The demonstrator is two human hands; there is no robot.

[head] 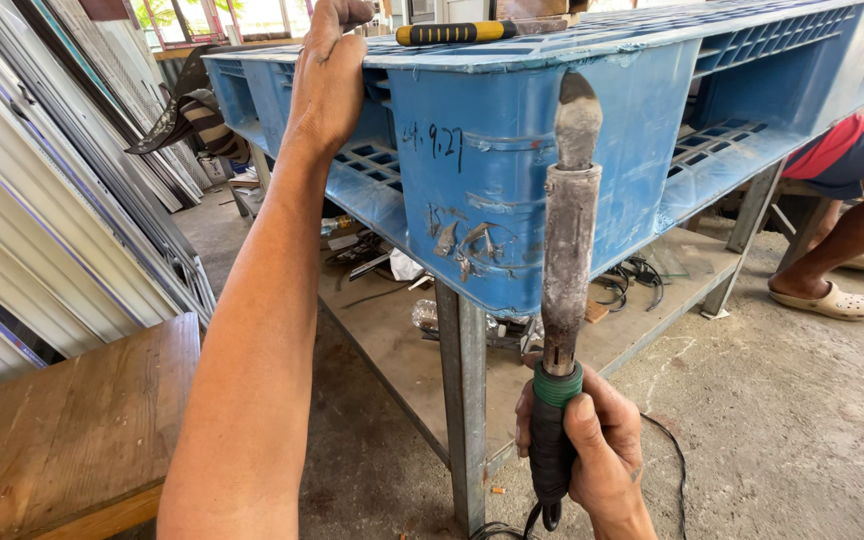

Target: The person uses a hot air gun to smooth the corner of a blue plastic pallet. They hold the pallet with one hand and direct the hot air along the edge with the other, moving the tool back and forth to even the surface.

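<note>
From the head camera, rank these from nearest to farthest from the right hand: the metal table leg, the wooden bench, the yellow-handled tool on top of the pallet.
1. Metal table leg: just left of the right hand.
2. Wooden bench: far left, low, past the left forearm.
3. Yellow-handled tool: up on top of the blue pallet, near the left hand.
</note>
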